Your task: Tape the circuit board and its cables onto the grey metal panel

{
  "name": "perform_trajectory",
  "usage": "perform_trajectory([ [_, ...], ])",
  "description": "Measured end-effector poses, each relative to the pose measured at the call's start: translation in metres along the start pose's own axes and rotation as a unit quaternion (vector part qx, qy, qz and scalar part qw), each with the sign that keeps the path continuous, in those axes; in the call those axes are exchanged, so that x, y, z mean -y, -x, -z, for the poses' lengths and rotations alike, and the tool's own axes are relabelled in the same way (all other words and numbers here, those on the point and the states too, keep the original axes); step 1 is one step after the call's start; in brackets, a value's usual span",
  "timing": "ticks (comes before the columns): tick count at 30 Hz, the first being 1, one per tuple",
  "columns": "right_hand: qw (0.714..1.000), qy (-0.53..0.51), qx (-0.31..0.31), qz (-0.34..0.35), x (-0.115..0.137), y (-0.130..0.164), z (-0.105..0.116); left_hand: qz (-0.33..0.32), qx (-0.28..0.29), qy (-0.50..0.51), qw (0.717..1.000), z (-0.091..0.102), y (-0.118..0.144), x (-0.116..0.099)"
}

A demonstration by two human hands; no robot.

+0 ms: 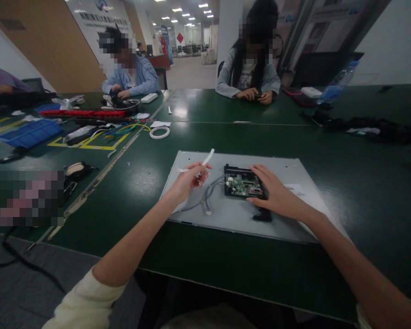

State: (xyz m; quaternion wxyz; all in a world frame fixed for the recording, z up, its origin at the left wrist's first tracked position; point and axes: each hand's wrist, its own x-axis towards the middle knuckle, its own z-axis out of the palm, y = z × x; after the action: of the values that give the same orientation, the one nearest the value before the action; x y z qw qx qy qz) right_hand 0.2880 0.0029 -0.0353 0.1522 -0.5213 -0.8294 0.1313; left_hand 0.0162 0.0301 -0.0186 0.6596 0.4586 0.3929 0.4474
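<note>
Circuit board (244, 185), green and set in a black frame, is lying on a grey metal panel (287, 167) on the dark green desk (345, 183), directly under the fingertips of the right hand (276, 194). That hand is pressing flat, fingers spread wide over the near right edge of the board and closing on nothing. The left hand (188, 180) is hovering just left of the board, its fingers pinching narrow on a thin white strip (207, 158), which is sticking up and away from the knuckles. Whether the strip is tape or a tie cannot be told.

Assessment of the step: the right hand is steadying the board while the left is handling the strip. In my judgement, pressure is best kept on the frame rather than on the components, and the strip held clear of the grey cables (208, 194), which are trailing loose from the board's left edge, below the left fingers, with a small connector at their end.

Condition of the board: small white connectors and dark chips are showing on the green face; finer detail is too small to tell. A black part (263, 214) is lying just beneath the right palm.
</note>
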Motion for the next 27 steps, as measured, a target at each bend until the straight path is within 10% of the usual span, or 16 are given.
perform_trajectory([
  [11, 0.958, -0.245, -0.146, -0.018, 0.047, 0.004, 0.007, 0.071, 0.271, 0.107, 0.954, -0.035, 0.024, -0.001],
  [20, 0.883, -0.459, -0.096, -0.04, 0.064, 0.004, 0.001, 0.101, 0.294, 0.029, 0.95, -0.04, 0.028, 0.005],
  [27, 0.922, -0.372, -0.094, -0.043, 0.062, 0.005, 0.006, 0.109, 0.295, -0.068, 0.947, -0.042, 0.03, 0.005],
])
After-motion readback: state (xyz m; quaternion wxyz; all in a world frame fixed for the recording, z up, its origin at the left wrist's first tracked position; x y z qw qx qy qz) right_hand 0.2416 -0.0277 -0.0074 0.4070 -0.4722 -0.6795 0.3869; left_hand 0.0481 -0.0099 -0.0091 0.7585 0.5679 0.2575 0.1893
